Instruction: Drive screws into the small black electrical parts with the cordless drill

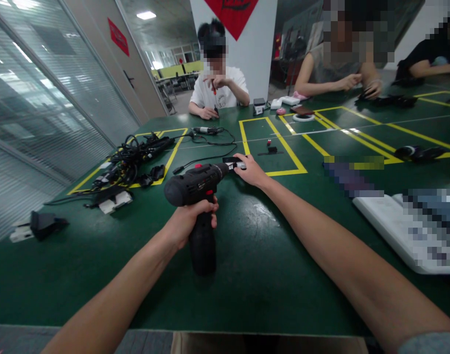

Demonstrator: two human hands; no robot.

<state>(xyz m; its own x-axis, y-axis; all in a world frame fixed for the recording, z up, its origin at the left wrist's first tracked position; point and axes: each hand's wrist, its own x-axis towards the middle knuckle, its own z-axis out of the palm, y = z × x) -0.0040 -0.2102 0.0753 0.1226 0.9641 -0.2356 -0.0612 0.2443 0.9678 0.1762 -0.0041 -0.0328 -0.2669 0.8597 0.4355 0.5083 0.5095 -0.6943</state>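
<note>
Head view: the left hand point(193, 219) is gripping the handle of a black cordless drill point(197, 187), its fingers closed around the grip just below the body. The drill is standing handle-down above the green workbench point(262, 275), its nose pointing forward and to the right; whether the base is touching the bench I cannot tell. The right hand point(251, 170) is reaching across to the chuck end, its fingers curled over the nose and holding a pale metal piece there, though the exact hold is partly hidden.

Nearby, a small red item and a black item point(271, 149) are lying inside a yellow-taped rectangle point(272, 169) just ahead of the right hand. A tangle of black cables point(136, 157) is lying to the left, beside white-and-black adapters point(114, 201). A blurred white pad point(402, 236) is lying to the right.

Across the bench, a co-worker in a white T-shirt point(221, 91) is holding a small red-handled screwdriver point(213, 88). Another co-worker's hands point(361, 83) are working at the far right.
</note>
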